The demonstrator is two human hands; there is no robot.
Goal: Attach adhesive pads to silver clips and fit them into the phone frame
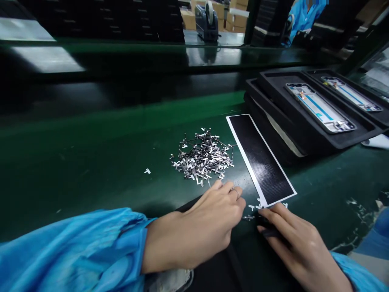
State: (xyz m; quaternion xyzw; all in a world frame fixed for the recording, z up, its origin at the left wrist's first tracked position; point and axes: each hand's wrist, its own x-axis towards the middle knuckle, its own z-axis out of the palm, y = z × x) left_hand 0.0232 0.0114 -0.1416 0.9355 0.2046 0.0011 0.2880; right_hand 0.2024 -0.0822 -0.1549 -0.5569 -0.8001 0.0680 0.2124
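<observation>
A heap of small black and silver T-shaped flex parts (pixel 205 158) lies on the green table. Just in front of it is my left hand (pixel 209 223), its fingers curled down; whatever they hold is hidden under the hand. My right hand (pixel 294 243) is to the right, thumb and forefinger bent toward each other around something dark that I cannot make out. Several small white T-shaped pieces (pixel 251 207) lie between my hands. A black sheet with a white border (pixel 261 158) extends away from my right fingertips.
Black trays (pixel 306 121) are stacked at the right, carrying phone frames (pixel 320 107) with blue strips. One stray part (pixel 147 171) lies left of the heap. A tape dispenser (pixel 207 22) stands on the back shelf. Another person's blue sleeve (pixel 304 18) shows at the far right.
</observation>
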